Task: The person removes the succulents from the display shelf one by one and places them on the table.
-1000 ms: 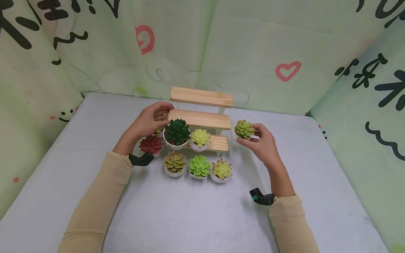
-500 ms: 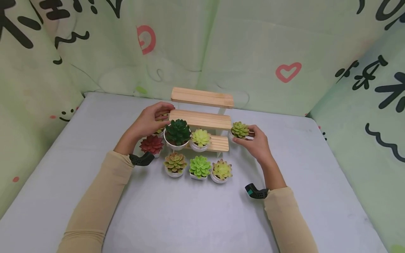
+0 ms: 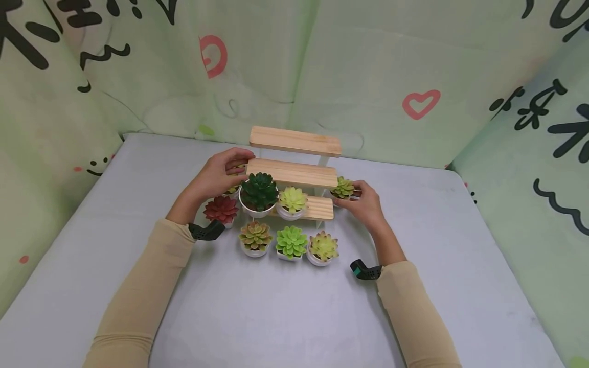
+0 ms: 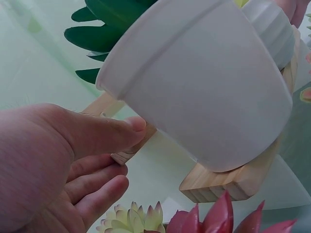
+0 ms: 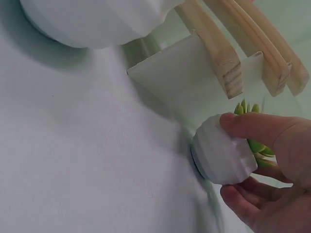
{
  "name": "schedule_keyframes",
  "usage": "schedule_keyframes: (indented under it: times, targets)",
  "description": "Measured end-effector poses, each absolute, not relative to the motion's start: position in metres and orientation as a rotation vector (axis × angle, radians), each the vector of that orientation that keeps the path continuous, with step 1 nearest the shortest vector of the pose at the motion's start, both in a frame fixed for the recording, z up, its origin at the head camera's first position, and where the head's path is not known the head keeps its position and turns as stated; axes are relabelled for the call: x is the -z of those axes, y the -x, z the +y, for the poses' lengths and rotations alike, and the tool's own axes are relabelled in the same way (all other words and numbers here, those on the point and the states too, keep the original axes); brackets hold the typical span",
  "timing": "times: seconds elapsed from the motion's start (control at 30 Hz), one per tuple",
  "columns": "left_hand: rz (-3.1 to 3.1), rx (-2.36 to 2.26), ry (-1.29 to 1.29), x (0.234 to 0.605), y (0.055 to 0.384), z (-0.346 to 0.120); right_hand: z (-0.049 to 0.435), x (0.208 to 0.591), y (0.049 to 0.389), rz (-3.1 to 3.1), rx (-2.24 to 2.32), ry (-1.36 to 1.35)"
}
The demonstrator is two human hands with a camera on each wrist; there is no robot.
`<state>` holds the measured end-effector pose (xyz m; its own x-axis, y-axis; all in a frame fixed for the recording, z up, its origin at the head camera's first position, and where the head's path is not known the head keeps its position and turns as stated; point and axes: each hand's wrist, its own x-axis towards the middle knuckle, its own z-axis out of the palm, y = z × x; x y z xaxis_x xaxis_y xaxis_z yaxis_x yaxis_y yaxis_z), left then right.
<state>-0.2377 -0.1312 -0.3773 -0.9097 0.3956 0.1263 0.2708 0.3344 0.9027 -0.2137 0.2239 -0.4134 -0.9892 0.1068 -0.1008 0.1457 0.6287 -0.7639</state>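
A three-tier wooden plant stand stands at the back of the table. My left hand grips the left end of its middle plank, thumb in front and fingers behind. In my right hand is a small green potted succulent, beside the stand's right end; thumb and fingers pinch its white ribbed pot. A large dark green succulent and a yellow-green succulent stand on the lowest plank. A red succulent sits below my left hand, and another plant behind it is partly hidden.
On the table before the stand are three more potted succulents: a reddish-green one, a bright green one and a yellowish one. A printed pale green curtain closes off the back and sides of the white table.
My right hand has moved left with the green potted succulent, up to the right end of the stand. The left hand has kept its hold on the middle plank.
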Motion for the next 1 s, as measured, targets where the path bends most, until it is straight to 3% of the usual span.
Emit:
schedule_keyframes:
  times: [1.0]
  targets:
    - [2.482,-1.619,-0.568,0.376,0.236,-0.13,0.218,0.417,0.242,2.824,1.302,-0.194]
